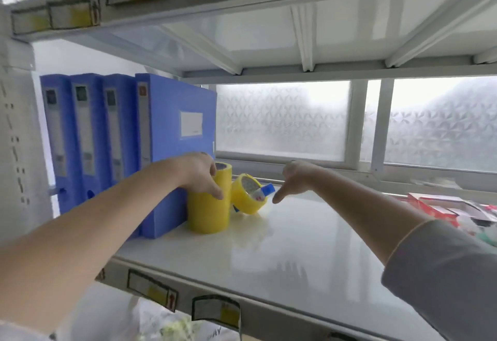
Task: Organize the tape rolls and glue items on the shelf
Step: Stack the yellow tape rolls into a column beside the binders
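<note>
While unreadable, white labels (191, 124) on blue file boxes (172, 136).

We see the left hand (200, 176) gripping the top of a yellow tape stack (208, 211), upright on the white shelf (309, 246), touching the blue file boxes (129, 136). Another yellow tape roll (248, 194) leans tilted vs. the stack. Right hand (291, 180) hovers just beside it, fingers pointing down, holding nothing. Red packs (441, 206) at far right.

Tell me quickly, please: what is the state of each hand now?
Left hand: grips the stack of yellow tape rolls.
Right hand: open, holds nothing, fingers pointing down beside the tilted tape roll.
</note>
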The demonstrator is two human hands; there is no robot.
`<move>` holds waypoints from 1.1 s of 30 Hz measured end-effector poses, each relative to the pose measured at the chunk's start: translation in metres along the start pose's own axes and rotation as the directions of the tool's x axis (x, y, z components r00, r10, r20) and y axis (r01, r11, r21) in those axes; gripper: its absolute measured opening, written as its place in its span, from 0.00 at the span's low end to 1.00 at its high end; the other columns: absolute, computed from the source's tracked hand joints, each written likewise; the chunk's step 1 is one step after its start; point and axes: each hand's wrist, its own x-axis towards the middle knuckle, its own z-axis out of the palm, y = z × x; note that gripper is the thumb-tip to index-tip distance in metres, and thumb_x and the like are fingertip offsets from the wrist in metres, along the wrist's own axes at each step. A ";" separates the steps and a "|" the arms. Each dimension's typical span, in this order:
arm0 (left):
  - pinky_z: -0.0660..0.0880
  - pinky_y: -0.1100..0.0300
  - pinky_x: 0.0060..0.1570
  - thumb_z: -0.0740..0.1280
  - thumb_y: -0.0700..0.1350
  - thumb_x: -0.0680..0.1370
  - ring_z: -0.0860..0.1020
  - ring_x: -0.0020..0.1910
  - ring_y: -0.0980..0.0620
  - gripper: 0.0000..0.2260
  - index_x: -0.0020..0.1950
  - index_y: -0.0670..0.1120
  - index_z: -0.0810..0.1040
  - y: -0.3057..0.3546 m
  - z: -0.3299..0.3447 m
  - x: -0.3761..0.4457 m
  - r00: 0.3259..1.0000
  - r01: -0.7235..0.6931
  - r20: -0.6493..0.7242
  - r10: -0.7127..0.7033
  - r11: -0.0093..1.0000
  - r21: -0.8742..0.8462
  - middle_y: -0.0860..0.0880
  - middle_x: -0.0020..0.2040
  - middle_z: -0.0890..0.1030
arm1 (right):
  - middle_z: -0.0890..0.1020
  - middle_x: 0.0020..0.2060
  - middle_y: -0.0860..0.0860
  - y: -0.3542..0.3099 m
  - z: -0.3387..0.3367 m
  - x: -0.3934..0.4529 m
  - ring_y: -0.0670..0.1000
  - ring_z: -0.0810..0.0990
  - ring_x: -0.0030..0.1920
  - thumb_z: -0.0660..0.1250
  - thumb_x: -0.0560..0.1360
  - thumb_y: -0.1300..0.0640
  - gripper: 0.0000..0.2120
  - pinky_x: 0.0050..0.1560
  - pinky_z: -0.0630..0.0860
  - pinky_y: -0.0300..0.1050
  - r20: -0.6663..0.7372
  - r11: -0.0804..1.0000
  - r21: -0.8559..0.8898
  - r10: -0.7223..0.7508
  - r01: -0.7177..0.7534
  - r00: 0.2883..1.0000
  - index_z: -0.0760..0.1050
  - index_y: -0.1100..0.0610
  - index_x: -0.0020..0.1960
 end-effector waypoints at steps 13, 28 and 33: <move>0.72 0.50 0.62 0.78 0.56 0.62 0.71 0.65 0.46 0.45 0.71 0.45 0.59 -0.057 0.100 0.039 0.963 0.102 -0.119 -0.242 0.735 -0.670 0.47 0.68 0.70 | 0.70 0.63 0.56 -0.079 0.049 0.064 0.59 0.79 0.57 0.80 0.54 0.39 0.53 0.55 0.78 0.53 0.024 0.997 -0.057 -0.049 0.051 0.998 0.58 0.55 0.70; 0.75 0.50 0.58 0.80 0.61 0.48 0.74 0.60 0.47 0.52 0.68 0.49 0.64 -0.058 0.129 0.069 0.936 0.027 -0.205 -0.287 0.638 -0.769 0.50 0.63 0.75 | 0.63 0.67 0.56 -0.067 0.048 0.067 0.61 0.75 0.61 0.80 0.58 0.44 0.55 0.56 0.78 0.55 0.149 0.978 -0.198 -0.041 0.071 0.988 0.50 0.51 0.75; 0.75 0.51 0.57 0.82 0.58 0.52 0.75 0.59 0.47 0.48 0.68 0.48 0.66 -0.056 0.128 0.066 0.936 0.036 -0.204 -0.288 0.654 -0.755 0.50 0.62 0.75 | 0.62 0.67 0.55 -0.060 0.044 0.054 0.60 0.73 0.63 0.80 0.59 0.45 0.56 0.57 0.77 0.52 0.199 0.972 -0.217 -0.043 0.086 0.979 0.49 0.50 0.76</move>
